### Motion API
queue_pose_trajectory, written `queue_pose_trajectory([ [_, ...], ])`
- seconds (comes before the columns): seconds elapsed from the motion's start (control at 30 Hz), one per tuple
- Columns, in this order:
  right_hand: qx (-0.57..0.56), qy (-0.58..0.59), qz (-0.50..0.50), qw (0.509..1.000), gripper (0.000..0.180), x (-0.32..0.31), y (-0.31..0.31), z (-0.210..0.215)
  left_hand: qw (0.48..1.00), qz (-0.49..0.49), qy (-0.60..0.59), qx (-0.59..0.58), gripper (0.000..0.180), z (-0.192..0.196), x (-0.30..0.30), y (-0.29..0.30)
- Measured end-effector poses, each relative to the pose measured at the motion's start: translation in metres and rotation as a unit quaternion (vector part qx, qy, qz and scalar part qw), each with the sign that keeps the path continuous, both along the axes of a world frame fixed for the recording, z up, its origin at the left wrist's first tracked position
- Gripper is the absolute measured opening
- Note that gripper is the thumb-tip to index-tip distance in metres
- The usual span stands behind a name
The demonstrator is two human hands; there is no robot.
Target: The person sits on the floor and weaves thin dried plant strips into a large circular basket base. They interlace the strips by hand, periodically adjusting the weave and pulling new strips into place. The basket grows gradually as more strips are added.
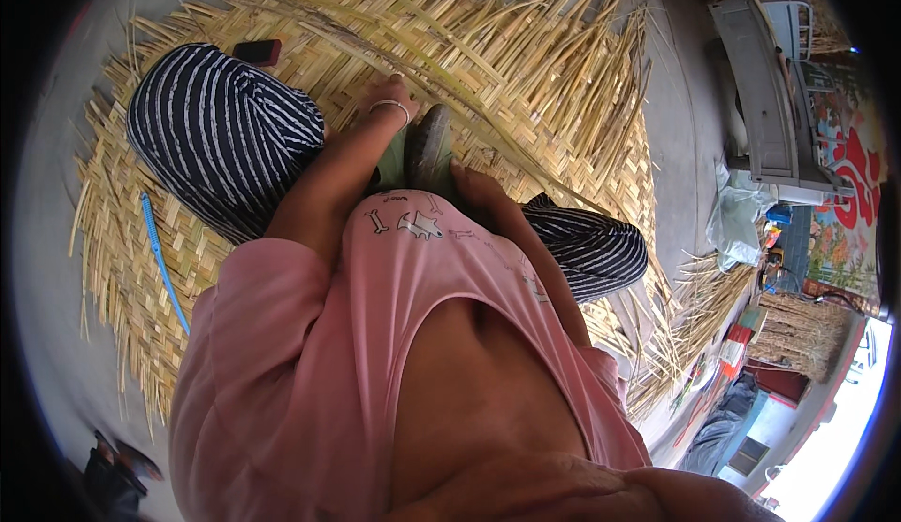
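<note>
A large mat [526, 81] of woven straw-coloured strips lies on the floor under me, its loose strip ends sticking out at the edges. My left hand [380, 92], with a bracelet at the wrist, is down on the weave with its fingers curled in among the strips. What those fingers hold is too small to make out. Just beside it is a dark, rounded, stone-like object [432, 146], next to a green piece [390, 161] between my legs. My right hand [474, 187] is close against the dark object's right side; its fingers are mostly hidden.
A dark rectangular object with a red edge [256, 52] lies on the mat near my left knee. A blue strip [161, 259] is at the left. To the right are a grey wooden piece of furniture [760, 99], a clear plastic bag [735, 222] and bundled straw [802, 334].
</note>
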State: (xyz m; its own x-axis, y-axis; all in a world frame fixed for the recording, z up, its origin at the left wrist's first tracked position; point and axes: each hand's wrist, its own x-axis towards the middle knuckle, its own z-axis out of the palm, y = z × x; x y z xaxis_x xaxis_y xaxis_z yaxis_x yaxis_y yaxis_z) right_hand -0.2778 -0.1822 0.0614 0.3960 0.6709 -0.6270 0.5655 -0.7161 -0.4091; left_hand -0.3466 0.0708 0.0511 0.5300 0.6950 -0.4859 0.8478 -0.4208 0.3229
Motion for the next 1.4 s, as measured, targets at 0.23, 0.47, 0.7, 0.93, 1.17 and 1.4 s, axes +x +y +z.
queue_pose_trajectory([
  [0.23,-0.097,-0.048,-0.056,0.993,0.090,-0.008,-0.013,0.054,0.998,0.023,0.011,-0.065,0.078,0.006,0.009,0.003],
  [0.47,-0.146,-0.055,-0.103,0.982,0.091,-0.004,-0.031,0.062,0.989,-0.131,-0.070,-0.006,0.086,-0.003,0.025,-0.016],
  [0.7,-0.016,0.081,-0.318,0.944,0.070,0.055,-0.071,0.031,0.937,-0.225,-0.250,-0.095,0.041,0.035,0.037,-0.116],
  [0.93,0.203,-0.219,-0.016,0.954,0.028,0.136,-0.063,0.024,0.908,-0.108,-0.370,-0.168,0.035,-0.019,0.042,-0.099],
  [1.17,0.209,-0.213,-0.009,0.954,0.024,0.135,0.114,0.067,0.859,-0.188,-0.447,0.165,0.030,0.024,0.057,-0.056],
  [1.4,0.128,-0.271,0.161,0.940,0.034,0.178,0.154,0.138,0.923,-0.333,-0.135,0.139,0.061,-0.003,0.075,0.022],
])
